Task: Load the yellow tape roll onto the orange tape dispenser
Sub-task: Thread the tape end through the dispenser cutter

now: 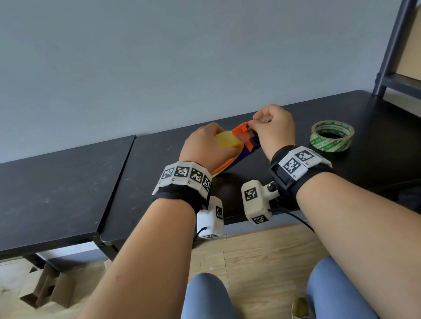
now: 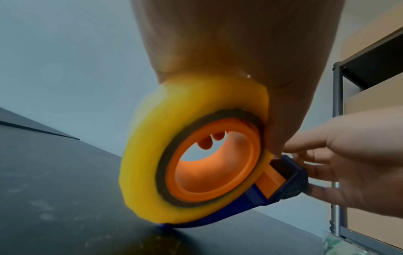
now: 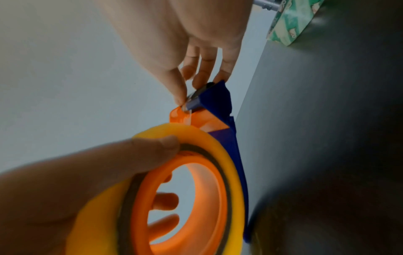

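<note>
The yellow tape roll (image 1: 228,140) (image 2: 150,155) (image 3: 220,151) sits around the orange hub of the orange and blue tape dispenser (image 1: 245,138) (image 2: 218,163) (image 3: 191,198), which stands tilted on its blue edge on the black table (image 1: 313,172). My left hand (image 1: 207,146) grips the roll from above, thumb (image 3: 152,151) on its rim. My right hand (image 1: 272,129) (image 3: 187,51) pinches the free tape end at the dispenser's blue cutter end (image 3: 213,96) (image 2: 292,179). A clear strip runs from the roll to those fingertips.
A green and white tape roll (image 1: 332,135) (image 3: 287,22) lies flat on the table to the right. A dark metal shelf frame (image 1: 400,27) with a cardboard box rises at the far right. A second black table (image 1: 35,195) adjoins on the left.
</note>
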Available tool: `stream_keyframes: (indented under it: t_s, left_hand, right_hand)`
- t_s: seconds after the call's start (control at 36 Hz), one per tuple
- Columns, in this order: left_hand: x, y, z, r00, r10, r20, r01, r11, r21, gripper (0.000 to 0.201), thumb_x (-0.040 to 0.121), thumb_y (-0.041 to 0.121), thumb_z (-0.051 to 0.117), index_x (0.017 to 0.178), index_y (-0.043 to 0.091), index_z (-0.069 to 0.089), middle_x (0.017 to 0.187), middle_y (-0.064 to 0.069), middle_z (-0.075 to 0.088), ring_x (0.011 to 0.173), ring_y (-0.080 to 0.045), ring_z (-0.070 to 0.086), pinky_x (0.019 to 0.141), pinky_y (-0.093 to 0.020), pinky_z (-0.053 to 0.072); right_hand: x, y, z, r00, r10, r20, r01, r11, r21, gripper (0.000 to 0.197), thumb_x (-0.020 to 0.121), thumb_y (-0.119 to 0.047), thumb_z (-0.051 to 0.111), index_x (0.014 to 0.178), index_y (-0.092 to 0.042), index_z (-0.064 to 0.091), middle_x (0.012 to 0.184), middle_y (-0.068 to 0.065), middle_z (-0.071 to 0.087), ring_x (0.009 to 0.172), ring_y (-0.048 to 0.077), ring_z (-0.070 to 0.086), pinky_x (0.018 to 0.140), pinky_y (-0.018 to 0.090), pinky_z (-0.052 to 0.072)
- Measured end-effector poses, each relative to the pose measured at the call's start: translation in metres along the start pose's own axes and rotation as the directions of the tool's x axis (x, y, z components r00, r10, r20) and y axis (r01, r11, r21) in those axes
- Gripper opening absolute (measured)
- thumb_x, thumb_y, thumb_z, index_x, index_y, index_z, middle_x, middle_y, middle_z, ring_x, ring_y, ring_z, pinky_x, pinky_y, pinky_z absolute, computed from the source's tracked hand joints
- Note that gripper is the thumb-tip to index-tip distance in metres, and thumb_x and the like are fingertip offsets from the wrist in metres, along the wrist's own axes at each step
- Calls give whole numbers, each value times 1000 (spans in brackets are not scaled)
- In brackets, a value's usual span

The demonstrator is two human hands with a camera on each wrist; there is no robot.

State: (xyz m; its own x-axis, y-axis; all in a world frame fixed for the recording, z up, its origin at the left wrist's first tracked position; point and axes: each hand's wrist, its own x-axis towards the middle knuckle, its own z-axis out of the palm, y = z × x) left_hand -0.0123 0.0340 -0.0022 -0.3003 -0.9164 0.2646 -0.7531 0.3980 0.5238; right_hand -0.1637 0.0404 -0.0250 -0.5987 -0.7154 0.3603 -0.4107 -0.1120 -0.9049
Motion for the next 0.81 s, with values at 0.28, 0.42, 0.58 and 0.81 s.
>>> stream_keyframes:
  t_s: [0.28,0.42,0.58,0.81]
  left_hand:
    - [4,4,-5,1000,17,-9,-17,999,37,37,74,47,70,96,20,57,95,2,59,87,-20,55,61,-27,36]
    - [6,3,-6,1000,-22,-2,22,998,61,44,77,45,67,111,18,58,99,2,59,88,-19,54,68,-28,40]
    - [3,7,-7,999,16,41,-19,997,74,52,75,40,73,123,24,60,113,1,65,96,-18,58,74,-29,45]
    - [3,8,-7,1000,4,19,-6,994,105,34,76,34,70,107,18,68,98,-2,69,90,-21,63,69,-29,47]
  right_hand:
    - [10,-13,0,999,34,3,-34,979,202,13,81,-9,69,90,-16,62,76,-9,60,73,7,59,66,19,46]
    - [11,-12,-2,993,66,99,-90,962,258,38,80,-3,67,114,-18,59,94,2,59,76,7,58,64,17,47]
    - [15,-9,-3,987,119,109,-138,973,186,47,82,-2,65,127,-12,55,104,-2,54,80,6,55,60,15,45]
    - [13,-7,-4,976,155,151,-180,969,169,12,78,-13,72,87,-14,64,76,-4,58,71,12,57,68,27,45]
